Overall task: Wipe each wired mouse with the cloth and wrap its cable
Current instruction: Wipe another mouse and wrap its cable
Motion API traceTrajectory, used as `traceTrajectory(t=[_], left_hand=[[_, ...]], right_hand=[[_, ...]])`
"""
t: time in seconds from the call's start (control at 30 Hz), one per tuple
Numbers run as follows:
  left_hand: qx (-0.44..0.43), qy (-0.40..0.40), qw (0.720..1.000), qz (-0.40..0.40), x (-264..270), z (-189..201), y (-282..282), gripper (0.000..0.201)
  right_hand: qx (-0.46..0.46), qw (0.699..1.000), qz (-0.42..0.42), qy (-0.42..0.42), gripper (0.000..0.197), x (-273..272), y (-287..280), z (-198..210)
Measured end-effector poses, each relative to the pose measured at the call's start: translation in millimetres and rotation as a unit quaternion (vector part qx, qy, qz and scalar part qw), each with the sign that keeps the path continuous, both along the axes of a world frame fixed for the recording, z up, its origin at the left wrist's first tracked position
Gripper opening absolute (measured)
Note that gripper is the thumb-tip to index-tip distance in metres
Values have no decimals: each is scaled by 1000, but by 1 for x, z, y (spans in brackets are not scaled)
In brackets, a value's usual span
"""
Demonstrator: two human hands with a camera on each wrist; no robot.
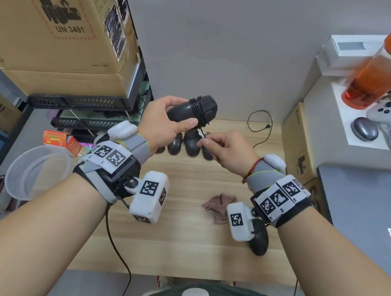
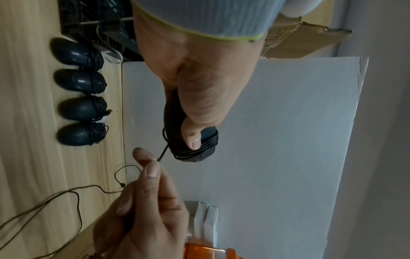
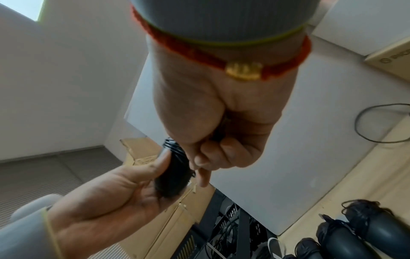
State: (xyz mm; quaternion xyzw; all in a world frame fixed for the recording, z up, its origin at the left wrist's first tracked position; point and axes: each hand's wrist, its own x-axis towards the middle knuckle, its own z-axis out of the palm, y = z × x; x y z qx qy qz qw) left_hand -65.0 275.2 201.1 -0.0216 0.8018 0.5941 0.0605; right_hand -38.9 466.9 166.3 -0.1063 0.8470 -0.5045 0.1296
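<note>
Cable nearly wound on the mouse held up between both hands.

Head view: the left hand [image 1: 165,121] grips the mouse [image 1: 191,111] above the desk [image 1: 176,244], thumb over the coils, while the right hand [image 1: 224,149], just below and beside it, pinches the short free tail of the cable [image 1: 202,134]; the cloth [image 1: 217,206] lies nearer the body than both hands, and another mouse [image 1: 260,238] lies under the right wrist. Left wrist view: the thumb [image 2: 193,138] presses on the coils, and four wrapped mice [image 2: 81,106] sit in a row beyond the hands. Right wrist view: the right hand's fingers [image 3: 218,150] curl closed on the tail, though the plug is hidden. Likely risk: if the thumb lifts or the pinch slackens before the tail is tucked, the springy turns could loosen and unwind.
</note>
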Motion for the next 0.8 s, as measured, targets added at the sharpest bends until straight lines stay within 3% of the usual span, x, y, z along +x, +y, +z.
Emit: traceTrajectory(t=[0.1,0.17,0.33,0.47,0.6,0.67,0.73,0.8], left_hand=[[-30,-32,999,2,-2,-4,-1,51],[-40,-47,998,0,-2,-9,-3,62],[20,-84,996,-34,5,-8,-2,65],[49,-97,991,-82,5,-8,1,48],[73,-109,988,-81,3,-7,4,29],[100,-109,987,-68,2,-7,4,24],[131,-100,985,-53,1,-9,3,23],[146,-90,984,-44,-1,-10,2,22]], right_hand=[[60,997,9,43,36,-2,-2,5],[67,995,-27,63,28,-3,-3,7],[-68,988,-110,83,5,-8,0,17],[-184,979,-80,37,3,-9,0,24],[-182,980,-81,21,22,-8,0,18],[-192,978,-79,-9,20,-8,-1,13],[-202,976,-73,-41,5,-5,-2,10],[-208,974,-72,-54,18,-4,-1,7]])
